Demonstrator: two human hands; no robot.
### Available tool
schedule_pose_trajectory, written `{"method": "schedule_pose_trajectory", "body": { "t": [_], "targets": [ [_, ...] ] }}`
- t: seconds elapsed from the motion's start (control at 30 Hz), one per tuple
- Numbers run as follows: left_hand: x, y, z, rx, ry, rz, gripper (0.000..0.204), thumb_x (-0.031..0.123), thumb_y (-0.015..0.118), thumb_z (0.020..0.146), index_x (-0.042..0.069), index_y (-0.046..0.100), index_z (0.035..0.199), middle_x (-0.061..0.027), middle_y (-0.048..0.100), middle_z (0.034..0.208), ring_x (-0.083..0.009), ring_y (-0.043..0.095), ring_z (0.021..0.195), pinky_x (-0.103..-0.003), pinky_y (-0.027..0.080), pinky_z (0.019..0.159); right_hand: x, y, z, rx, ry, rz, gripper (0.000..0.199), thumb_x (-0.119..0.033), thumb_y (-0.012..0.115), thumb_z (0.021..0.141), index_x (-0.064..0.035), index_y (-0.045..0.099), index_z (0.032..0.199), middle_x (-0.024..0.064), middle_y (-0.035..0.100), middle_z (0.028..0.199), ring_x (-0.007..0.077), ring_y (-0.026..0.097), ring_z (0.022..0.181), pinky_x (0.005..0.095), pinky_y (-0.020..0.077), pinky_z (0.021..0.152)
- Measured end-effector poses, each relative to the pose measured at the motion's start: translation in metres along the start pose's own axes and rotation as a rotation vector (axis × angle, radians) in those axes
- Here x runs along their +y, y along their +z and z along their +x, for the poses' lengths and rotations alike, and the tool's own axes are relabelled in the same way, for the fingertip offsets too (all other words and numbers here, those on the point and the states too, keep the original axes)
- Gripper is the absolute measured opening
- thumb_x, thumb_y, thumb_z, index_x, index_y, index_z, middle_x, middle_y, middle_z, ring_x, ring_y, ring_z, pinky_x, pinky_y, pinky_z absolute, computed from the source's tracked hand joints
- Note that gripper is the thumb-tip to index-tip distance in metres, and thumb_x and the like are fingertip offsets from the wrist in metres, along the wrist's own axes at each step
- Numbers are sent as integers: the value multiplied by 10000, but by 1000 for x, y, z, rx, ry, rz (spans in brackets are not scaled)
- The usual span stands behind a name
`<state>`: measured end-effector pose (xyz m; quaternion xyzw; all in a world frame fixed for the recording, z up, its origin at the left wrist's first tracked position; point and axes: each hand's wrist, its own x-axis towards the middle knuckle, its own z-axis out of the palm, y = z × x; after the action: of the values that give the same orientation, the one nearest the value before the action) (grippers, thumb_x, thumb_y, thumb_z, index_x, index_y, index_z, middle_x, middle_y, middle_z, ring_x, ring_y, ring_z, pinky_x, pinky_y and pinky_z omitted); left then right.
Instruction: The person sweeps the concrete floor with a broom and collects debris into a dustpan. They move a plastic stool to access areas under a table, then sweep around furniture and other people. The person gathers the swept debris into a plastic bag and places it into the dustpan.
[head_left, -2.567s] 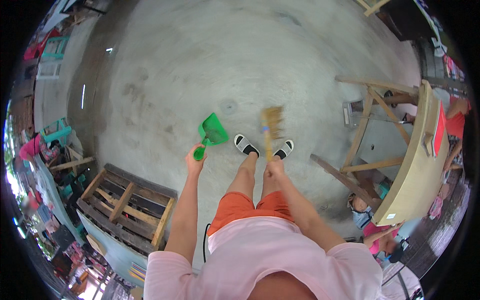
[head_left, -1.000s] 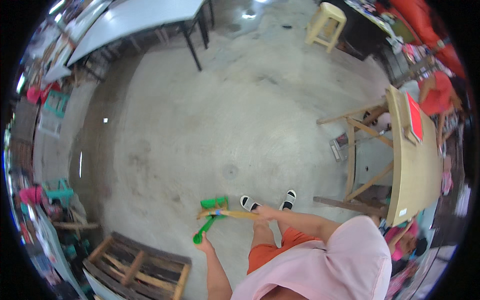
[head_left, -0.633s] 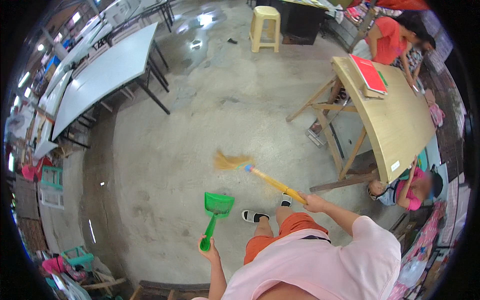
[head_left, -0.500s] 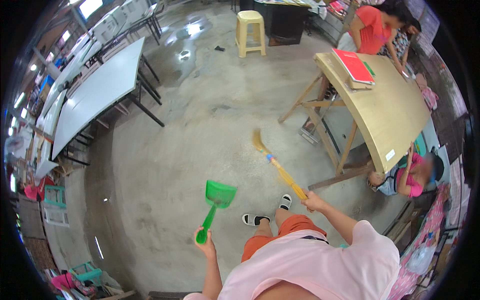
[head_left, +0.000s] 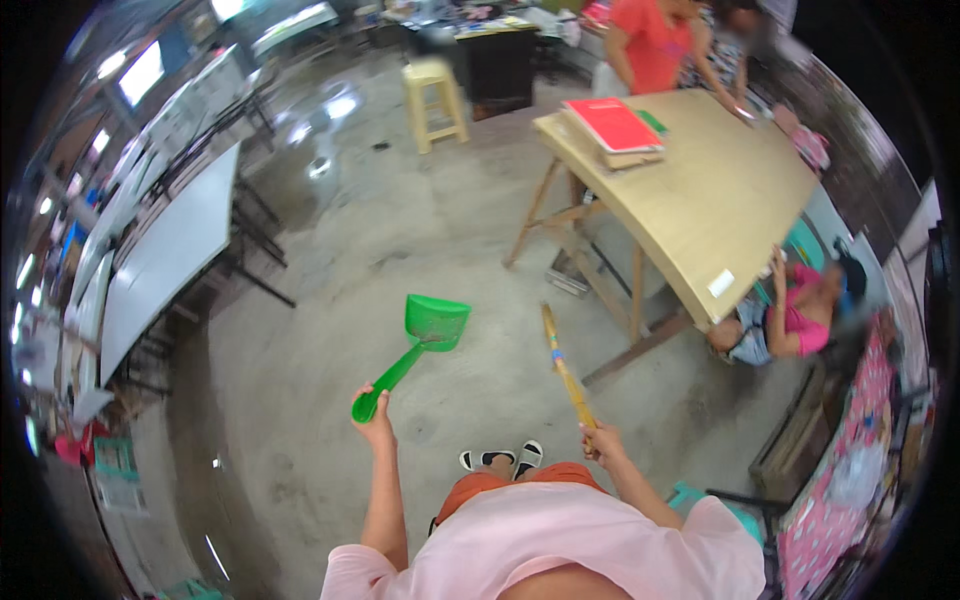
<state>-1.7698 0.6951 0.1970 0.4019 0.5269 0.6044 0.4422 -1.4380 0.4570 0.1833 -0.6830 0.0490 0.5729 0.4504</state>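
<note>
A bare concrete floor [head_left: 330, 300] fills most of the view. On it stand one wooden worktop [head_left: 700, 200] on trestle legs at the right, one long white worktop [head_left: 165, 265] with black legs at the left, and one pale yellow stool [head_left: 435, 100] near the top. Two other people are in view: one in a red top [head_left: 655, 45] standing at the far end of the wooden worktop, and one in a pink top [head_left: 790, 320] crouched low beside its near edge. One red book [head_left: 612, 125] lies on a small stack on the wooden worktop.

The person wearing the camera has a pink shirt [head_left: 540, 545], orange shorts and two black-and-white sandals [head_left: 500, 458] planted on the floor.

The left hand [head_left: 375, 425] is closed around the handle end of one green plastic dustpan [head_left: 415, 350], held up in the air with its scoop pointing away from the body and its long handle slanting down to the fist. The right hand [head_left: 600, 440] is closed around one thin broom stick [head_left: 565, 370], yellow-orange with a few coloured bands, which slants up and away toward the wooden worktop's legs; its brush end cannot be made out. Dustpan and broom are held apart, on either side of the feet.
</note>
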Motion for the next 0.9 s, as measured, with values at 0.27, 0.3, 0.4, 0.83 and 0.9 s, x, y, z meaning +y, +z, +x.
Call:
{"method": "schedule_pose_trajectory", "body": {
  "t": [0.27, 0.3, 0.4, 0.83, 0.9],
  "targets": [
    [23, 93, -28, -444, -26, 136, 299, -86, 619, 674, 51, 529, 924, -143, 546, 1081, -228, 490, 1089, -342, 396, 908, 85, -93, 4, 20, 161, 566, 113, -155, 572, 805, -99, 475, 825, 20, 440, 545, 107, 393, 386, 235, 297, 327],
    [25, 100, -34, -516, -33, 123, 299, -87, 618, 673, 53, 529, 922, -153, 542, 1094, -229, 495, 1078, -345, 398, 906, 98, -103, 4, 55, 182, 649, 112, -154, 567, 807, -97, 471, 813, 23, 444, 544, 110, 395, 387, 238, 297, 330],
    [24, 106, -40, -744, -88, 146, 293, -89, 615, 676, 57, 528, 915, -169, 537, 1111, -236, 503, 1058, -348, 404, 899, 136, -110, -6, 139, 199, 907, 117, -153, 555, 811, -89, 460, 790, 29, 448, 541, 120, 397, 391, 245, 293, 340],
    [11, 222, -178, -1496, -354, 140, 283, -72, 630, 681, 76, 515, 893, -166, 527, 1092, -240, 494, 1068, -349, 415, 879, 228, -99, -103, 633, -147, 1552, 121, -163, 557, 800, -99, 455, 790, 22, 431, 542, 129, 399, 419, 244, 299, 382],
    [19, 244, -212, -1553, -448, 121, 280, -61, 637, 685, 79, 516, 894, -164, 523, 1093, -237, 488, 1075, -346, 412, 880, 233, -110, -118, 671, -170, 1590, 123, -163, 564, 791, -101, 459, 774, 21, 441, 545, 122, 398, 423, 234, 304, 389]
  ]
}}
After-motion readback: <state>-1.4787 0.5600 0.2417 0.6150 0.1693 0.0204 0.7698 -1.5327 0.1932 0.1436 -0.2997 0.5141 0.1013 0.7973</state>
